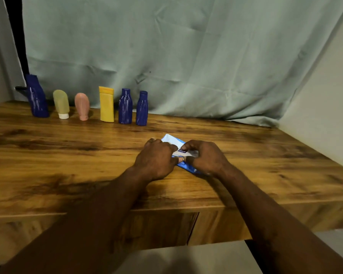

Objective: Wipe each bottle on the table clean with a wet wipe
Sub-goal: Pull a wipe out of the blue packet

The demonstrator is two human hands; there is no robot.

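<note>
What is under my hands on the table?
A blue and white wet wipe pack lies flat on the wooden table, held by the left hand and right hand. Its middle is covered, so whether it is open cannot be seen.

We saw six bottles standing in a row at the back left of the worktop (67, 151): tall blue bottle (37, 96), green tube (61, 103) on its white cap, pink tube (82, 106), yellow tube (106, 104), mid blue bottle (125, 106), small blue bottle (142, 108). A blue-and-white wipe pack (171, 140) lay flat mid-worktop.
</note>
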